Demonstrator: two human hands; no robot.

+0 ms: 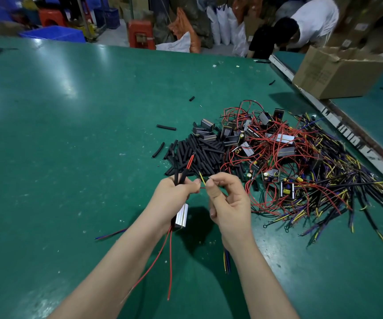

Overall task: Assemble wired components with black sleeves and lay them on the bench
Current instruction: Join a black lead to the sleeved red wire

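Green bench (70, 111), wire pile (301, 162) right, sleeve heap (197, 155) ahead. Left hand (174, 194) gripping two upright sleeves (179, 177), silver part (182, 215) underneath. Right hand (229, 199) pinching yellow wire (202, 177), just right of sleeves, tip pointing up-left.

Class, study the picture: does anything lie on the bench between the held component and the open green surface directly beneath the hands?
Nothing visible does. The left hand holds the component above bare green bench; the sleeve pile lies farther away.
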